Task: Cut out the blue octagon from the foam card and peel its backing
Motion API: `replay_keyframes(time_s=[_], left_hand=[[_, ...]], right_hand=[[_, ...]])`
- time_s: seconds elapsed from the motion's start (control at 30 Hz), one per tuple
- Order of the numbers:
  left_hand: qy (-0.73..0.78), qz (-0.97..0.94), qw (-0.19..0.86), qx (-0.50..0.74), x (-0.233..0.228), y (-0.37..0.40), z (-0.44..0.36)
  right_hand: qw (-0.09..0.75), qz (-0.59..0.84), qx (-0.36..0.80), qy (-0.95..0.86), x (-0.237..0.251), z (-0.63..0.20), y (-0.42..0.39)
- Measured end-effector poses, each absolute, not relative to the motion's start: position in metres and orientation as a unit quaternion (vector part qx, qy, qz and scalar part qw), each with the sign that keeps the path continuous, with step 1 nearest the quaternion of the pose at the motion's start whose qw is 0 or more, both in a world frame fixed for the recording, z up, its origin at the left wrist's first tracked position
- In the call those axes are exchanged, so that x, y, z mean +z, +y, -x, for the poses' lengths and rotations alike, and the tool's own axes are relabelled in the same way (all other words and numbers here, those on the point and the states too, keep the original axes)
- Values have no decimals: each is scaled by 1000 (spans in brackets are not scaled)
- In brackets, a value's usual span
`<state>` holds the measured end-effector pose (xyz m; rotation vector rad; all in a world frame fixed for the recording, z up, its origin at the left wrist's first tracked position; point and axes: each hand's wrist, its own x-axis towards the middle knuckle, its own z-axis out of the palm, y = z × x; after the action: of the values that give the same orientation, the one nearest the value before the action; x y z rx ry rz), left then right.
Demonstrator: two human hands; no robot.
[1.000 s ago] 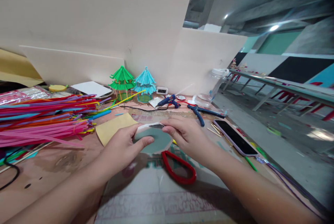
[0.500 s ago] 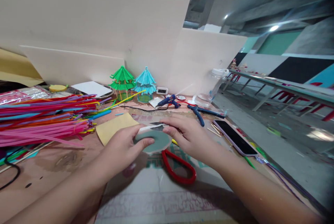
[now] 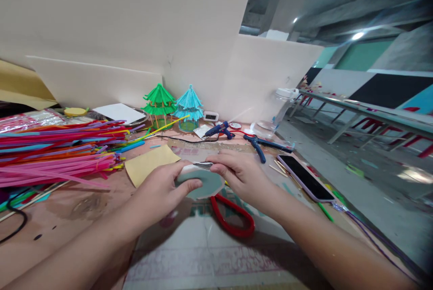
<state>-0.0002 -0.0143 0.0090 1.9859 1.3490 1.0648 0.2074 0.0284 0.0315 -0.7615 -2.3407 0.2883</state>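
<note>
Gripping a flat, pale grey-green disc [image 3: 203,185] with angled edges, the left hand [image 3: 172,186] presses its thumb across the near face, fingers tucked behind. The disc is held up off the worktable [image 3: 84,254], in front of the wearer. At its far rim, the right hand [image 3: 241,172] pinches a dark sliver [image 3: 203,165] that looks like a blade, thumb against forefinger. Should that sliver slip along the white rim, it could nick the left fingers, which are close by; pressing too hard might crack or tear the disc, if it is as light as it seems. A red loop handle [image 3: 241,232] lies just below; what it belongs to is hidden beneath the disc and right hand. The sliver's full length, the left fingertips and the disc's underside cannot be made out.
</note>
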Motion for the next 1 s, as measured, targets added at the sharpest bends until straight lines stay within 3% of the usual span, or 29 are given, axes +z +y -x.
replay_keyframes(time_s=[0.2, 0.43, 0.8, 1.0], left_hand=[[499, -699, 311, 407, 7, -9, 3], [493, -659, 373, 429, 10, -7, 6], [502, -650, 367, 437, 15, -9, 5], [488, -625, 393, 466, 20, -5, 10]], right_hand=[[366, 334, 82, -865, 43, -213, 31], [343, 367, 137, -854, 50, -218, 31], [308, 348, 232, -855, 42, -204, 22], [338, 355, 210, -846, 44, -208, 27]])
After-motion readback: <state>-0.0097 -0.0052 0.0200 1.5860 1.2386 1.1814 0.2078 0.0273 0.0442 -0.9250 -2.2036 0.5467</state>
